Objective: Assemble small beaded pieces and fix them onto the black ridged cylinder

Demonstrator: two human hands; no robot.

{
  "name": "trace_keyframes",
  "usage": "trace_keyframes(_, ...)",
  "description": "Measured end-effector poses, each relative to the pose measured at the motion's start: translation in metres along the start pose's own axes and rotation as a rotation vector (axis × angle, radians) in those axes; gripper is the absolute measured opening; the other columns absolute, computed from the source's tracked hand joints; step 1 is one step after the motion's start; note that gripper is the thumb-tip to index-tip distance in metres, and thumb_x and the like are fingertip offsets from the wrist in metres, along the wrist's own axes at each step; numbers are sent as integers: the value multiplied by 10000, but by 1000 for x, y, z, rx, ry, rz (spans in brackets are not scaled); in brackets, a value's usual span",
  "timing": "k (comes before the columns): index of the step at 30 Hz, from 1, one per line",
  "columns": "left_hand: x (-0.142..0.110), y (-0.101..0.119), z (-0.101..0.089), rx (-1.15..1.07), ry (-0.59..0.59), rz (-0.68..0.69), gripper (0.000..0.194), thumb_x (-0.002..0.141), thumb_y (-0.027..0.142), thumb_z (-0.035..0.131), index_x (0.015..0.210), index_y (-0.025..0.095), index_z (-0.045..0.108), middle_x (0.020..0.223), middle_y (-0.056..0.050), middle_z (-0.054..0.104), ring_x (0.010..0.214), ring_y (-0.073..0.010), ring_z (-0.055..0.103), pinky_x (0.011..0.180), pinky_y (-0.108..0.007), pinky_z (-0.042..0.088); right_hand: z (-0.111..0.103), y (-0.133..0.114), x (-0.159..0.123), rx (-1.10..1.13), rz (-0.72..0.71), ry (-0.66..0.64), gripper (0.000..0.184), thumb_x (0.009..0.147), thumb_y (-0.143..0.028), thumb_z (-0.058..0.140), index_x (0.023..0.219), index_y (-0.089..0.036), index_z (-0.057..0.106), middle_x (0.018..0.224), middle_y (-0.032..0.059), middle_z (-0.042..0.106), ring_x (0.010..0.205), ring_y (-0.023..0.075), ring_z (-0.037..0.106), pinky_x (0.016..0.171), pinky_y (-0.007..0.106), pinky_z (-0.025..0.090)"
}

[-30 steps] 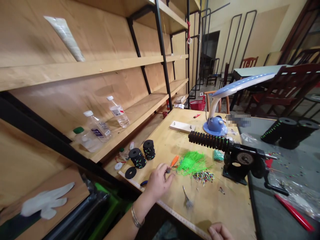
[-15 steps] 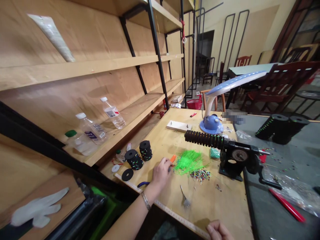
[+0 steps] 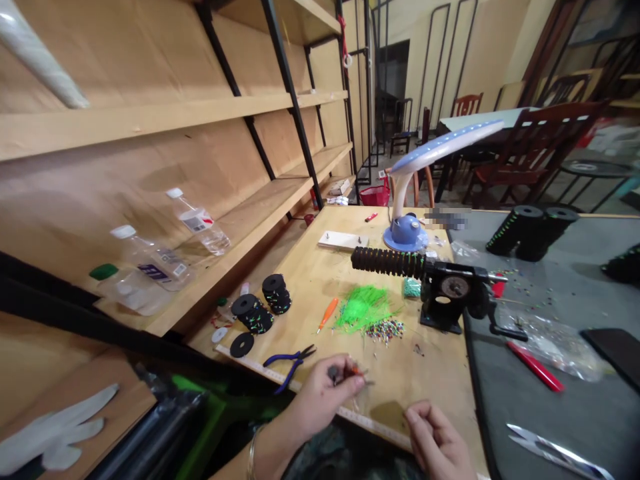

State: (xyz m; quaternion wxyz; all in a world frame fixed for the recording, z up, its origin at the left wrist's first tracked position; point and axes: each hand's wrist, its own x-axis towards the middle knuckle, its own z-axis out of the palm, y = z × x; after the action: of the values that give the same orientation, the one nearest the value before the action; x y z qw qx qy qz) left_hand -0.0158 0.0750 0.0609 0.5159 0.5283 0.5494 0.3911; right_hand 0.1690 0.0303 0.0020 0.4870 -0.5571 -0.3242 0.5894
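Note:
My left hand [image 3: 327,393] hovers over the near edge of the wooden table [image 3: 320,267], pinched shut on a small dark and orange piece [image 3: 350,372] with a thin metal end. My right hand [image 3: 437,440] is low at the table's edge, right of the left hand; its fingers are curled in and nothing shows in them. Blue-handled pliers [image 3: 290,363] lie just left of my left hand. Farther out are an orange-handled tool [image 3: 327,313], a pile of green strands [image 3: 363,308] and a heap of coloured beads [image 3: 385,329].
A black winding machine [image 3: 445,293] with a ribbed roller [image 3: 387,261] stands mid-table before a blue lamp [image 3: 407,233]. Black spools [image 3: 257,313] and a disc [image 3: 242,345] sit left. A ruler [image 3: 260,365] lines the edge. Bottles [image 3: 150,257] lie on the shelf. A red tool [image 3: 535,367] and scissors [image 3: 560,453] lie right.
My left hand drew back from the orange tool toward the near edge and now pinches a small piece. The right hand rose further into view. The view shifted left and down.

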Motion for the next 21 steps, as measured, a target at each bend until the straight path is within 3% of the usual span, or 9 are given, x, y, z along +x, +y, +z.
trace_keyframes(5, -27, -23, 34, -163, -88, -248, 349, 688, 444, 731, 603, 171, 531, 536, 40, 514, 550, -109, 444, 566, -235, 339, 3, -17, -5, -61, 2, -91, 547, 642, -729, 653, 659, -191, 550, 451, -100, 331, 415, 77, 271, 419, 206, 205)
trace_keyframes(10, -35, -30, 42, -140, -56, -266, 324, 673, 411, 751, 627, 161, 551, 599, 35, 541, 594, -115, 475, 598, -234, 368, 2, -2, -10, -63, 0, -148, 478, 720, -651, 648, 684, -182, 560, 462, -102, 340, 425, 75, 269, 426, 210, 212)
trace_keyframes(21, -39, -31, 51, -115, -76, -275, 353, 667, 388, 734, 588, 187, 455, 581, 55, 460, 578, -102, 423, 585, -230, 345, 5, 7, -13, -12, 58, -119, 514, 638, -687, 685, 646, -186, 571, 444, -96, 365, 407, 72, 269, 403, 203, 201)
